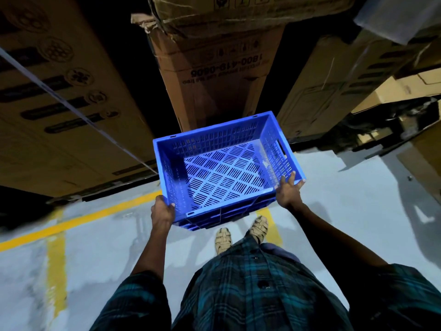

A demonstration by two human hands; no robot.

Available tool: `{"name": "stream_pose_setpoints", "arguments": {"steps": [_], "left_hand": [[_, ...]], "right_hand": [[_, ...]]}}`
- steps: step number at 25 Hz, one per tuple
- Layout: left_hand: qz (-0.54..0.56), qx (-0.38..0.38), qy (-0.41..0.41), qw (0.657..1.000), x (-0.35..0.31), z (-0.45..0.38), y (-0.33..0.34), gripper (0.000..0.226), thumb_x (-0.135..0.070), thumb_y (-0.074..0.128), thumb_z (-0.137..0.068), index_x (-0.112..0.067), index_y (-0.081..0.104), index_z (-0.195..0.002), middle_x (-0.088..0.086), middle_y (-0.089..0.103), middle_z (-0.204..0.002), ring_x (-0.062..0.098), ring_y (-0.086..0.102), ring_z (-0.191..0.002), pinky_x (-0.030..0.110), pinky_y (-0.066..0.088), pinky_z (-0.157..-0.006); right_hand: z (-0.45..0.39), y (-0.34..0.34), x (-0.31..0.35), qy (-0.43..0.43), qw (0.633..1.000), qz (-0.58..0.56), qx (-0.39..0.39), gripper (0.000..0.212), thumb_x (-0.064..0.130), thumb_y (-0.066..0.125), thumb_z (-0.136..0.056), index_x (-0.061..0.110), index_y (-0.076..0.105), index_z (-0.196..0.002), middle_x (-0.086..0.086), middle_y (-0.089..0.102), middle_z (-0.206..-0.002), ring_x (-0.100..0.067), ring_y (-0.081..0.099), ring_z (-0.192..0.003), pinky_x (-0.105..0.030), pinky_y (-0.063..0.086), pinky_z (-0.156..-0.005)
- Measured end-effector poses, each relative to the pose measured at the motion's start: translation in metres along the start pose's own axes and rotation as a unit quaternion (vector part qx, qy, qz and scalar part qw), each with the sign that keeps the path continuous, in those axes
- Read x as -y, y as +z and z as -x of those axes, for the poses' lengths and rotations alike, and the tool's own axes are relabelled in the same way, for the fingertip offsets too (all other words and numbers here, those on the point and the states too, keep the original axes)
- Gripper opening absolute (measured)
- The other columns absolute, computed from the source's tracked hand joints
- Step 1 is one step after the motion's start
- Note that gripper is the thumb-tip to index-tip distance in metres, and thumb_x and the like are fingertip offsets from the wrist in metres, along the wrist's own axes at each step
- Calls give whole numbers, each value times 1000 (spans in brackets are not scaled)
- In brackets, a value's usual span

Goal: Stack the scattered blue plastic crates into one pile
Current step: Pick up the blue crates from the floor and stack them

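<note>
An empty blue plastic crate [224,168] with slotted walls and a lattice floor hangs in front of me, above the floor and tilted slightly. My left hand [163,211] grips its near left corner at the rim. My right hand [288,191] grips the near right corner, fingers curled over the rim. Under the near rim more blue plastic [214,219] shows; I cannot tell whether it is this crate's outer wall or a second crate nested beneath. No other crates are in view.
Tall cardboard boxes stand ahead: one on the left [59,103], one in the middle [214,75], more on the right [334,87]. The grey floor [107,247] carries yellow painted lines [78,219]. My sandalled feet [241,234] are below the crate.
</note>
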State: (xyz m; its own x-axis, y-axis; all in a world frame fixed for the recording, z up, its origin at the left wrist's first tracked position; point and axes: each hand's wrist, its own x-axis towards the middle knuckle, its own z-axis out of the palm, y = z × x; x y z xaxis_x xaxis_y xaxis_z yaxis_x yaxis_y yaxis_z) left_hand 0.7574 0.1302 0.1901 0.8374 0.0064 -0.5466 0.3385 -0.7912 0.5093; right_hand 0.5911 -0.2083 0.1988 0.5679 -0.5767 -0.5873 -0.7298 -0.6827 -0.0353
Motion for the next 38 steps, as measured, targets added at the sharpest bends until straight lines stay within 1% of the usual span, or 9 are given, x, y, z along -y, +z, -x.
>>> {"name": "stream_pose_setpoints", "arguments": {"steps": [4, 8, 15, 19, 21, 26, 31, 36, 38], "left_hand": [[-112, -28, 20, 993, -9, 22, 14, 55, -10, 58, -90, 0, 35, -138, 25, 46, -136, 46, 49, -122, 54, 45, -97], [-226, -41, 93, 969, -23, 59, 38, 71, -26, 56, -94, -5, 22, -152, 23, 25, -156, 41, 26, -142, 54, 27, -112], [-244, 182, 336, 891, -82, 138, 116, 61, -41, 50, -99, -15, 32, -151, 10, 43, -152, 32, 45, -137, 53, 38, -109], [-260, 319, 464, 784, -110, 201, 163, 50, -36, 55, -97, -16, 47, -142, 9, 59, -138, 29, 58, -125, 38, 48, -97], [-276, 380, 505, 724, -120, 232, 186, 45, -32, 56, -97, -14, 52, -139, 10, 64, -132, 28, 62, -120, 37, 51, -95], [-333, 515, 579, 538, -130, 298, 234, 40, -27, 59, -97, -14, 56, -134, 11, 68, -123, 24, 65, -114, 37, 51, -96], [-396, 584, 633, 320, -110, 339, 267, 35, -26, 60, -96, -12, 60, -128, 11, 71, -119, 25, 69, -106, 40, 52, -93], [-445, 616, 616, 208, -45, 369, 271, 33, -18, 60, -96, -6, 61, -127, 14, 72, -114, 27, 72, -98, 23, 50, -84], [-480, 620, 589, 195, -8, 379, 271, 33, -17, 59, -96, -6, 61, -127, 15, 73, -112, 28, 72, -98, 23, 47, -80]], "right_hand": [[24, 8, 3, -40, 979, -201, -20, 64, 23, 45, -101, 9, 13, -156, -19, 0, -163, -47, -13, -147, -48, 8, -119], [69, 26, -6, -73, 926, -362, -74, 63, 18, 53, -99, 11, 23, -154, -16, 40, -153, -32, 39, -141, -34, 36, -109], [145, 73, -74, 53, 863, -472, -173, 49, 12, 57, -95, 14, 47, -143, -10, 65, -129, -20, 60, -124, -33, 45, -105], [206, 109, -118, 186, 766, -535, -304, 41, 11, 57, -93, 12, 56, -134, -9, 73, -112, -19, 68, -109, -23, 48, -93], [240, 133, -129, 263, 707, -558, -347, 42, 13, 57, -93, 11, 55, -135, -9, 73, -110, -18, 68, -104, -29, 51, -92], [313, 185, -125, 449, 520, -578, -441, 39, 10, 55, -94, 10, 54, -133, -7, 73, -104, -21, 68, -94, -39, 53, -88], [361, 239, -49, 629, 297, -570, -437, 42, 6, 53, -92, 12, 53, -134, -8, 74, -105, -25, 69, -96, -37, 53, -90], [392, 284, 43, 684, 162, -580, -412, 41, 2, 54, -93, 5, 51, -134, -15, 72, -108, -28, 68, -98, -42, 52, -91], [401, 305, 69, 693, 107, -591, -399, 39, 0, 54, -92, 1, 53, -131, -15, 71, -109, -31, 68, -101, -44, 52, -92]]}}
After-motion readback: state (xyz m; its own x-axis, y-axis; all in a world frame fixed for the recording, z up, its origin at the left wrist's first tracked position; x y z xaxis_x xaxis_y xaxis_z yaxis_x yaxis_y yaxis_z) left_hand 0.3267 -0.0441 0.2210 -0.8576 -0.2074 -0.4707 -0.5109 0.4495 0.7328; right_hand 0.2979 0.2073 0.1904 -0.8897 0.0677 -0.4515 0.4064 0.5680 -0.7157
